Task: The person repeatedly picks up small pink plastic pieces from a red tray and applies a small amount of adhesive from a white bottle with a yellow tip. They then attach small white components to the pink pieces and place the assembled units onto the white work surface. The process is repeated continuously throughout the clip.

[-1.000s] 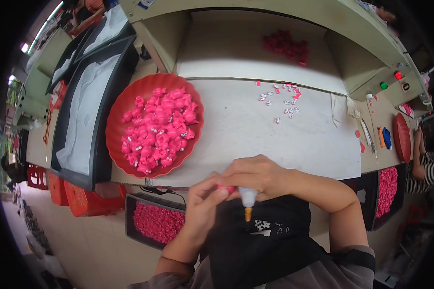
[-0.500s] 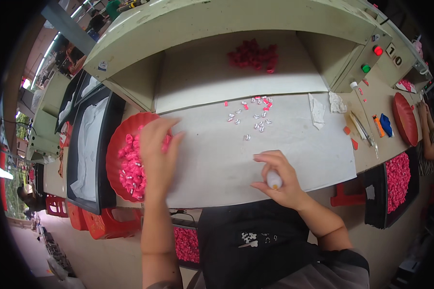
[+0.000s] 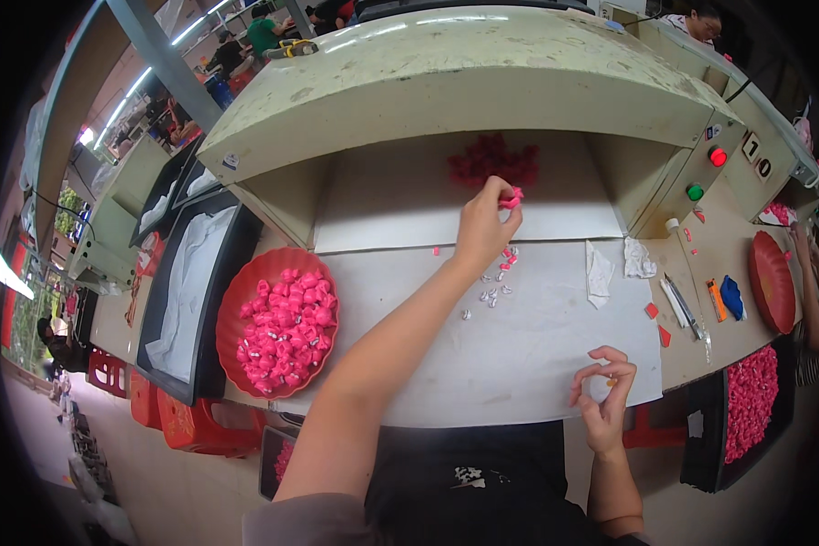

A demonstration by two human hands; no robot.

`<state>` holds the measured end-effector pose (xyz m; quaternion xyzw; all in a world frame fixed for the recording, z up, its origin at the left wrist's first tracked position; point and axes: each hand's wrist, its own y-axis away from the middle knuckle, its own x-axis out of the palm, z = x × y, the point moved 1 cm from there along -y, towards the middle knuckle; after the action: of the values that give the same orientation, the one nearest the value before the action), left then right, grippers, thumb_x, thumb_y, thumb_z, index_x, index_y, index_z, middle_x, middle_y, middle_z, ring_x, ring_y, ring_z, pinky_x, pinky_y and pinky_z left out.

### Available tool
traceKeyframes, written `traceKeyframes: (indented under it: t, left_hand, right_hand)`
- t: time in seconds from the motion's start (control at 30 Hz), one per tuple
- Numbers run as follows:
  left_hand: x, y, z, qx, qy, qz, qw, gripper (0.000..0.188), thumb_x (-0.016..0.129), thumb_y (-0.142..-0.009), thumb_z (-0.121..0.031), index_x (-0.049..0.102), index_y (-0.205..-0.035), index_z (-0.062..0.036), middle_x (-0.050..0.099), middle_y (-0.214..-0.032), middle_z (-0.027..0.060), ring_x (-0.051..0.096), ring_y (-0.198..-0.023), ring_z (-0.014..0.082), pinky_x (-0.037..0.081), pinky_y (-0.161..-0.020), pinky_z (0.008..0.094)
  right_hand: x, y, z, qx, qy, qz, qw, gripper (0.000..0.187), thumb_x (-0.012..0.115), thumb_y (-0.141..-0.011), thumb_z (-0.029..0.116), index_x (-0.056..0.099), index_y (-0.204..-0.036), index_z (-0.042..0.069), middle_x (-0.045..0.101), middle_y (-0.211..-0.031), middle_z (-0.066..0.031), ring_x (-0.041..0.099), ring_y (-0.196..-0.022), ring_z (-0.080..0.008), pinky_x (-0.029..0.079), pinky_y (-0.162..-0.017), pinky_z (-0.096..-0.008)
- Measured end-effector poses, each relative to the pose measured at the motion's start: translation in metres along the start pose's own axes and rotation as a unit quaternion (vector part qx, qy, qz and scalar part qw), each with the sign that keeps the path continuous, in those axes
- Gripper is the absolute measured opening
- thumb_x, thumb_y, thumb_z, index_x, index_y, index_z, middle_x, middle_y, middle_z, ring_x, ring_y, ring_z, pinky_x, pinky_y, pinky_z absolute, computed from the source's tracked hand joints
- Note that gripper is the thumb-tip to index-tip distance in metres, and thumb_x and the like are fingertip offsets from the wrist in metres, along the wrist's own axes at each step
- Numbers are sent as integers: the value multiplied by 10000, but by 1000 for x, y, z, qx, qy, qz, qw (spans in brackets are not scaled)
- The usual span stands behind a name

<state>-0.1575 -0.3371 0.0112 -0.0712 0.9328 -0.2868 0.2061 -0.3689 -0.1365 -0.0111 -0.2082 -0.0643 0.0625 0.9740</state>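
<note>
My left hand (image 3: 487,223) reaches to the front of the booth's opening, its fingers closed on a small pink piece (image 3: 513,197). Just beyond it, inside the booth, lies a pile of pink pieces (image 3: 491,159). Below the hand, small silvery-white and pink bits (image 3: 493,296) are scattered on the white paper (image 3: 409,364). Near the paper's right front corner, my right hand (image 3: 610,400) curls around a small white rounded bottle with an orange tip (image 3: 601,389). A red scalloped bowl (image 3: 231,359), heaped with pink pieces (image 3: 287,318), stands at the left.
The pale green booth (image 3: 446,100) spans the back. A black tray (image 3: 214,300) lined with paper lies left of the bowl. At right are crumpled tissue (image 3: 639,258), tweezers (image 3: 684,308), an orange tube (image 3: 717,300) and another red bowl (image 3: 773,282). A crate of pink pieces (image 3: 751,400) sits lower right.
My left hand has moved from over the red bowl to the booth's opening and now holds a pink piece. My right hand, still around the white bottle, has shifted right and nearer me.
</note>
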Motion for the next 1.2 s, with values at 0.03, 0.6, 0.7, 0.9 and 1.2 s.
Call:
traceKeyframes:
  t: [0.03,0.6,0.7,0.9,1.2]
  left_hand:
    - [-10,13,-15,-26,56,-6,998,162,596,-777,-42,509,-910,-12,602,-893,114,609,-782,191,483,-689,289]
    - [-112,229,-84,-379,454,61,804,275,532,-884,-220,556,-1057,-7,529,-895,57,468,-708,90,387,-635,218]
    - [-110,226,-96,-391,399,52,828,299,530,-878,-152,522,-1134,1,532,-890,55,512,-786,101,422,-710,234]
    - [-113,232,-96,-335,349,82,871,331,537,-847,-33,478,-1168,18,550,-1080,109,541,-979,159,416,-873,281]
    - [-109,235,-95,-306,347,77,883,286,535,-839,-3,481,-1117,35,536,-1134,137,532,-1022,178,405,-900,293]
  right_hand:
    - [1,-3,3,7,17,5,1000,403,476,-708,-102,418,-1095,-6,338,-1134,-138,524,-800,-174,494,-649,-284]
    - [69,-6,13,89,-185,-120,971,321,685,-726,116,452,-932,36,459,-899,-82,468,-705,-119,399,-526,-221]
    - [74,-5,19,20,-101,-105,989,330,708,-716,171,466,-901,42,448,-842,-55,449,-672,-116,396,-530,-205]
    - [87,5,31,-140,76,23,987,404,798,-638,232,491,-841,66,470,-790,-47,463,-637,-111,420,-528,-193]
    - [88,9,38,-172,164,124,963,426,818,-605,212,506,-862,80,509,-825,-57,496,-634,-115,444,-558,-207]
